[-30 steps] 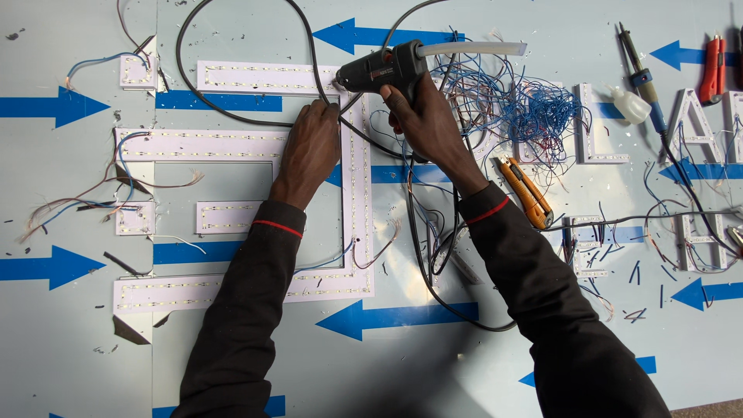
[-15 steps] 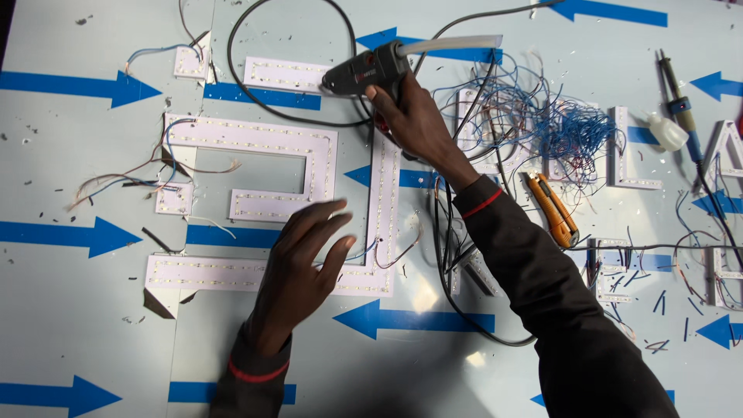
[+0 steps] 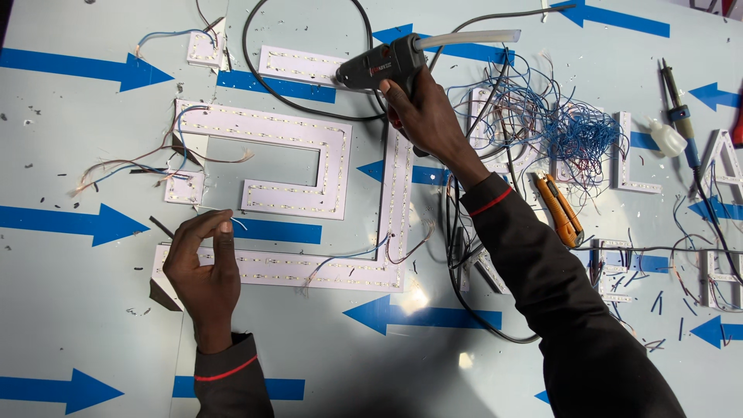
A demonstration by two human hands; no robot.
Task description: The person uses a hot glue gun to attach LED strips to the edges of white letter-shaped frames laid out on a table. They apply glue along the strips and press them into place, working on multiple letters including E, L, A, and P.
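Note:
My right hand (image 3: 422,116) grips a black glue gun (image 3: 383,66) with a clear glue stick out its back; its nozzle points left toward a short white LED strip piece (image 3: 298,63). My left hand (image 3: 203,271) rests at the lower left end of a large white angular LED panel (image 3: 325,267), fingertips pinched at a thin wire by the panel's edge. A second white hooked LED panel (image 3: 271,128) lies above it.
A tangle of blue and white wires (image 3: 569,128) lies right of the glue gun. Orange-handled cutters (image 3: 559,209), a soldering iron (image 3: 681,116), a small white bottle (image 3: 665,138) and white letter pieces (image 3: 635,155) sit at the right. Black cables (image 3: 464,298) loop across the blue-arrowed sheet.
My left hand has moved from the panel's middle down to its lower left end and closed its fingers on a thin wire. The right hand keeps the glue gun near the top.

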